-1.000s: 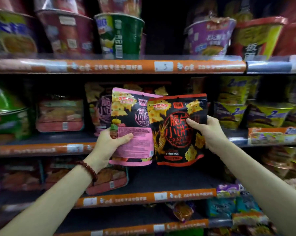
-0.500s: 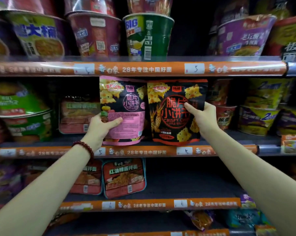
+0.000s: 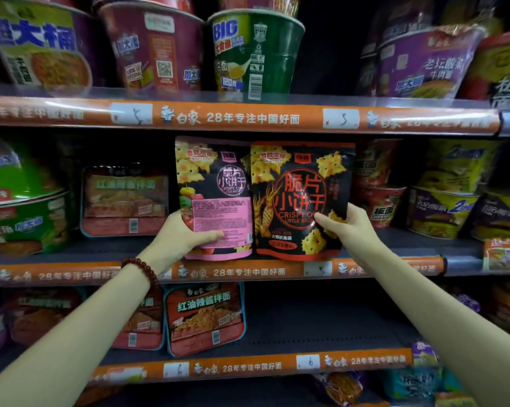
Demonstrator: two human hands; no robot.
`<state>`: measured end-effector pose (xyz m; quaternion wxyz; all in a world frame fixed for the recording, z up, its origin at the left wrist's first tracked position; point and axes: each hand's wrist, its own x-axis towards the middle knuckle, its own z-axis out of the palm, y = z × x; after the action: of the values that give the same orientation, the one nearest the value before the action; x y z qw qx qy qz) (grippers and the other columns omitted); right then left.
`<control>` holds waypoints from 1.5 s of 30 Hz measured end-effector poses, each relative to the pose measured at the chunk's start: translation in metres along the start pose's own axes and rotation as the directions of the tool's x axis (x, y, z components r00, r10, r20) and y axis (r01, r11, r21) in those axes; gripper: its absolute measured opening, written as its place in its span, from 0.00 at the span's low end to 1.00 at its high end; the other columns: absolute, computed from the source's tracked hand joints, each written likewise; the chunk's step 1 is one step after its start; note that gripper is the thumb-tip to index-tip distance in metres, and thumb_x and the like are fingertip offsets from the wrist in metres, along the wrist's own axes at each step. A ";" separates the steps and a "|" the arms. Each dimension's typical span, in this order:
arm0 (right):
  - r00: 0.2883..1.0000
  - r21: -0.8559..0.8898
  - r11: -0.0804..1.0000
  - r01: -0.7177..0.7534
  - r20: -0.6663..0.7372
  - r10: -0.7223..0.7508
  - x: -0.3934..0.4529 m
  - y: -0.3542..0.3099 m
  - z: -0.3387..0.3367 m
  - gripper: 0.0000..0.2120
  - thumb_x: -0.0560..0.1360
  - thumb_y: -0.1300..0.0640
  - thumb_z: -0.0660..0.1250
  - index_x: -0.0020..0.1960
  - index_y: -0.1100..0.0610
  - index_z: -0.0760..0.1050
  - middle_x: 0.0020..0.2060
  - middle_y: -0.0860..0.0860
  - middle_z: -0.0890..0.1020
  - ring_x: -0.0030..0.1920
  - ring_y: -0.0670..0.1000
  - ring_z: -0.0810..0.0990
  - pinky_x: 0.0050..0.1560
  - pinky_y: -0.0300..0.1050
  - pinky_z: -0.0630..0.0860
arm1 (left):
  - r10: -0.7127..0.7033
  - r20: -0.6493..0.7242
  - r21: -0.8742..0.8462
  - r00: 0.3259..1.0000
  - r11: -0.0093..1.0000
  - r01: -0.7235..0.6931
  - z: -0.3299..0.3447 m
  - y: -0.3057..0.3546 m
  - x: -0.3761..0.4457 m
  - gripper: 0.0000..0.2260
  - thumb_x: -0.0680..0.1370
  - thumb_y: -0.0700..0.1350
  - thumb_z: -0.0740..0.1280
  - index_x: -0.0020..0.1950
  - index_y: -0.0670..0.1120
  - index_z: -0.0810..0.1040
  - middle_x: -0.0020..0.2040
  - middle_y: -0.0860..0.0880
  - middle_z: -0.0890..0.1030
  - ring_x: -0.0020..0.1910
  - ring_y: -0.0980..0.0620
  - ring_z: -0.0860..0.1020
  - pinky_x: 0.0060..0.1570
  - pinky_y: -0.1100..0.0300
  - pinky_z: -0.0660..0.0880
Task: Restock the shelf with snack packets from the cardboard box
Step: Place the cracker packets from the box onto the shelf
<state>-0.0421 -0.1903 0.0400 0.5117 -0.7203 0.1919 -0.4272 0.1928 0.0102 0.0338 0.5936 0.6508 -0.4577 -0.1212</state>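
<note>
Two black cracker packets stand side by side at the front of the middle shelf. My left hand grips the lower left of the pink-trimmed packet, thumb across its pink label. My right hand holds the right edge of the red-trimmed packet, thumb on its front. Both packets are upright, their bottom edges at the orange shelf rail. The cardboard box is out of view.
Large noodle cups fill the top shelf. Noodle trays sit left of the packets and noodle bowls right of them. On the lower shelf stands a red tray, with bare shelf to its right.
Both hands have carried the two packets up and forward, from in front of the lower shelf into the middle shelf. The view has moved closer.
</note>
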 end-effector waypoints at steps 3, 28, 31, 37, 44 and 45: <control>0.999 0.003 1.000 0.018 -0.039 -0.018 0.010 -0.003 0.004 0.10 0.72 0.61 0.71 0.50 0.49 0.78 0.47 0.49 0.84 0.51 0.50 0.83 0.56 0.52 0.78 | -0.013 0.016 0.004 1.000 1.000 0.013 -0.001 0.001 0.010 0.16 0.65 0.38 0.77 0.48 0.52 0.79 0.39 0.64 0.84 0.42 0.64 0.82 0.39 0.72 0.76; 0.988 -0.211 0.969 -0.127 0.057 0.142 0.027 0.023 0.004 0.25 0.62 0.64 0.79 0.55 0.54 0.76 0.46 0.52 0.84 0.51 0.55 0.82 0.58 0.54 0.77 | -0.080 0.097 0.203 0.992 0.977 0.058 -0.013 -0.019 0.029 0.20 0.66 0.38 0.77 0.51 0.55 0.75 0.48 0.58 0.81 0.48 0.62 0.78 0.47 0.68 0.72; 0.976 -0.170 0.969 -0.179 0.094 0.197 0.025 0.021 -0.003 0.21 0.62 0.67 0.78 0.51 0.55 0.77 0.47 0.53 0.85 0.51 0.53 0.83 0.59 0.54 0.77 | -0.118 0.138 0.208 0.983 0.974 0.088 -0.016 -0.017 0.029 0.19 0.66 0.37 0.77 0.50 0.54 0.76 0.48 0.56 0.81 0.48 0.60 0.79 0.52 0.63 0.74; 0.971 -0.164 0.963 -0.212 0.076 0.226 0.023 0.020 -0.001 0.26 0.61 0.65 0.79 0.56 0.56 0.75 0.50 0.53 0.84 0.53 0.53 0.82 0.61 0.55 0.76 | -0.112 0.125 0.276 0.986 0.958 0.074 -0.015 -0.013 0.024 0.21 0.66 0.39 0.77 0.53 0.53 0.75 0.48 0.58 0.80 0.48 0.62 0.77 0.57 0.59 0.72; 0.978 -0.204 0.960 -0.191 0.047 0.204 0.019 0.019 -0.004 0.43 0.49 0.45 0.81 0.62 0.49 0.73 0.55 0.48 0.82 0.57 0.53 0.80 0.63 0.57 0.74 | -0.097 -0.080 0.600 0.992 0.790 0.125 -0.015 -0.009 0.008 0.21 0.67 0.54 0.75 0.51 0.47 0.71 0.42 0.53 0.77 0.38 0.56 0.74 0.34 0.63 0.69; 0.979 -0.193 0.963 -0.188 0.045 0.201 0.019 0.020 -0.005 0.43 0.49 0.43 0.80 0.62 0.49 0.73 0.55 0.48 0.82 0.57 0.53 0.80 0.63 0.56 0.74 | -0.090 -0.110 0.625 0.990 0.768 0.139 -0.014 -0.010 0.005 0.22 0.67 0.55 0.75 0.52 0.44 0.72 0.42 0.49 0.78 0.38 0.54 0.74 0.32 0.62 0.69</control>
<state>-0.0325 -0.2151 0.0307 0.4868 -0.7563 0.2847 -0.3316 0.2100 0.0143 0.0306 0.3492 0.8426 -0.4092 0.0270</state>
